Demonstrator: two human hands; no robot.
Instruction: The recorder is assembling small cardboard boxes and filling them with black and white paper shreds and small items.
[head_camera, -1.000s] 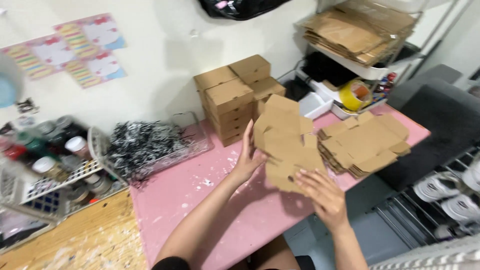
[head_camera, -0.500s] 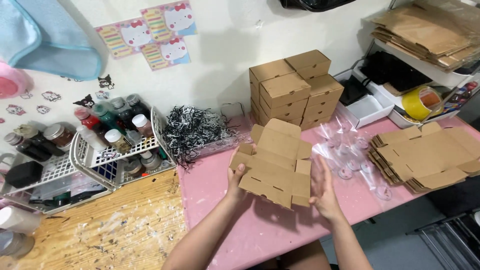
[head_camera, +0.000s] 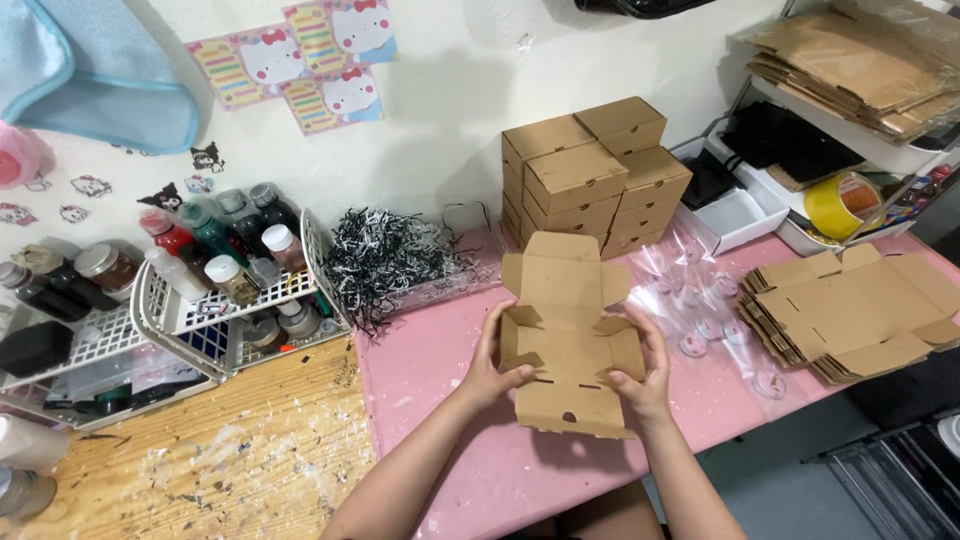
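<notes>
Two hands (head_camera: 490, 370), one flat box blank (head_camera: 565, 335), perhaps ten folded boxes (head_camera: 590, 170).

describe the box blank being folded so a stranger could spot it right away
Start at the pink table. Over its middle, the left hand and right hand hold a brown cardboard blank by its sides. Unlike the flat blanks stacked to the right, its side walls are folded up.

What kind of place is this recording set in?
Probably a small home craft or packing workspace: stacked folded cardboard boxes, a pile of flat box blanks, shredded paper filler and paint bottles in a basket.
</notes>
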